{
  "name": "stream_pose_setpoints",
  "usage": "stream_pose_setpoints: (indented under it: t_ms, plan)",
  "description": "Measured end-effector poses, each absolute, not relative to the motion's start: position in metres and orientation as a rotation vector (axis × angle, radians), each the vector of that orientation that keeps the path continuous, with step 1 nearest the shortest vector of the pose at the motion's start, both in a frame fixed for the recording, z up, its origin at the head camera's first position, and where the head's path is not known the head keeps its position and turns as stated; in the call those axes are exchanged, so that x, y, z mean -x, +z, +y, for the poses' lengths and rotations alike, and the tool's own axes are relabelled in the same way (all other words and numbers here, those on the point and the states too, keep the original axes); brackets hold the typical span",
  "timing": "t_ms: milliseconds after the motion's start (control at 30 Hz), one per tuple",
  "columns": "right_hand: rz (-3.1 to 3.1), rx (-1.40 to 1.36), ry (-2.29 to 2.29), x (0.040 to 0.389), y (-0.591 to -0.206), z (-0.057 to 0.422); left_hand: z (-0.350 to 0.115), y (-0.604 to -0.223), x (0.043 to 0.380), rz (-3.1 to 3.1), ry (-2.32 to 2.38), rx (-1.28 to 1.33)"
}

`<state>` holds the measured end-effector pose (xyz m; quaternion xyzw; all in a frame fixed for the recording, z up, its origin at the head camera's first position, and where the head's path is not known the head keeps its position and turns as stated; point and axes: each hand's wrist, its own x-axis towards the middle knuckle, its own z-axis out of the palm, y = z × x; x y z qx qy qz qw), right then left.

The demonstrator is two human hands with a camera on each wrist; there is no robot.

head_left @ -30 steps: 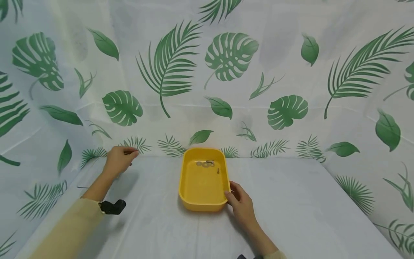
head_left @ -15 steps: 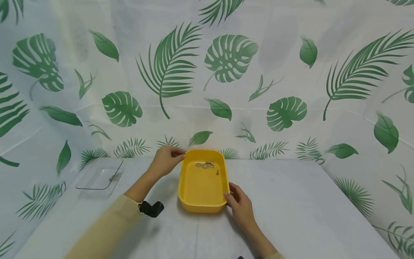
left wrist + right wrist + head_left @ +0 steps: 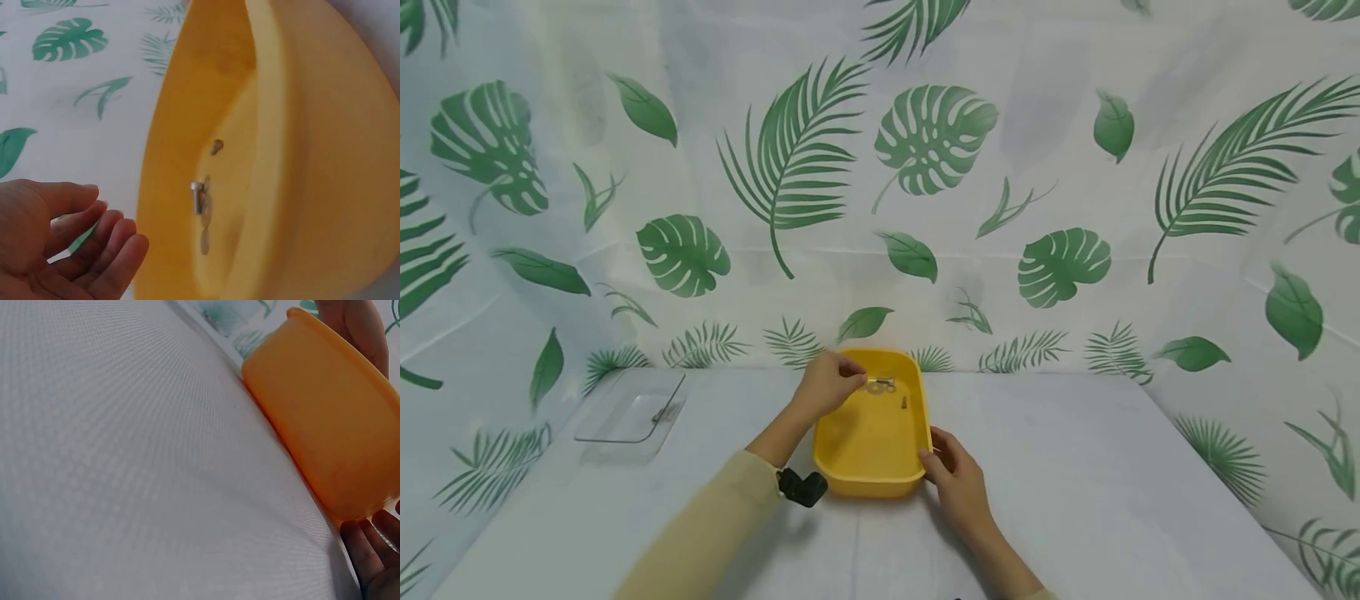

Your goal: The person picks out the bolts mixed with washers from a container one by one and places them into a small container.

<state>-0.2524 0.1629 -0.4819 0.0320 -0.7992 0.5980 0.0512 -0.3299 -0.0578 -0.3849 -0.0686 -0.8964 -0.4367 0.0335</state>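
Observation:
A yellow plastic tray [image 3: 871, 454] stands on the white-covered table. Near its far end lie a silver bolt [image 3: 197, 199], some flat washers [image 3: 205, 242] and a smaller screw [image 3: 217, 147]. My left hand [image 3: 829, 386] hovers over the tray's far left side, fingers loosely bent and nothing visible between them; in the head view it overlaps some washers. With my right hand [image 3: 957, 475] I hold the tray's near right side, thumb at the rim and fingers along the outer wall. The right wrist view shows those fingers [image 3: 362, 547] low against the tray's base.
To the left stands a clear square container [image 3: 613, 439] with small metal pieces [image 3: 659, 414] at its right side. A white cloth with green leaf prints [image 3: 936, 137] rises behind the table and along both sides.
My left hand has travelled right, from above the clear container to over the yellow tray, uncovering the container. The right hand has stayed at the tray's side.

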Motion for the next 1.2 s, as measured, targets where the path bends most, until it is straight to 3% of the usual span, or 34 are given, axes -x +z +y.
stream_pose_setpoints:
  t_ms: [533, 800, 1200]
  plan:
    - [-2.397, -0.124, 1.888, 0.247, -0.483, 0.161, -0.016, -0.403, 0.358, -2.927, -1.332, 0.143]
    - [-2.404, -0.112, 1.875, 0.248, -0.487, 0.163, -0.013, -0.418, 0.376, -2.980, -1.593, 0.071]
    - [-2.390, -0.147, 1.883, 0.250, -0.483, 0.166, -0.002, -0.419, 0.387, -3.092, -1.565, 0.185]
